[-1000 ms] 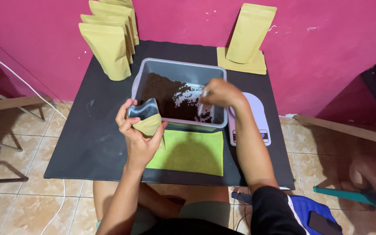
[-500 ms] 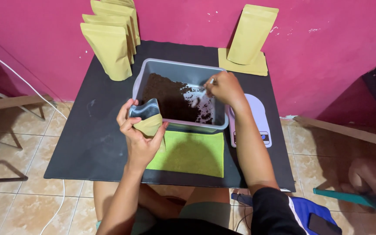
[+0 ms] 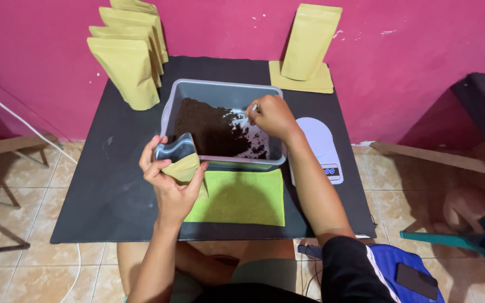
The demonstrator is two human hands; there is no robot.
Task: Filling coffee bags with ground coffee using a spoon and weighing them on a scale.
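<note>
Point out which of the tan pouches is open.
The pouch in the left hand, at the tub's near left corner. Its silver-lined mouth gapes; the standing pouches at the wall look closed.

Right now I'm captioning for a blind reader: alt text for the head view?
A left hand holds an open tan pouch beside a grey plastic tub of dark powder; the right hand reaches into it.

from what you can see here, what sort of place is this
Probably a home packing spot, not a factory: a low black table on a tiled floor against a pink wall, with stand-up pouches, a grey tub of dark powder and a small scale.
</note>
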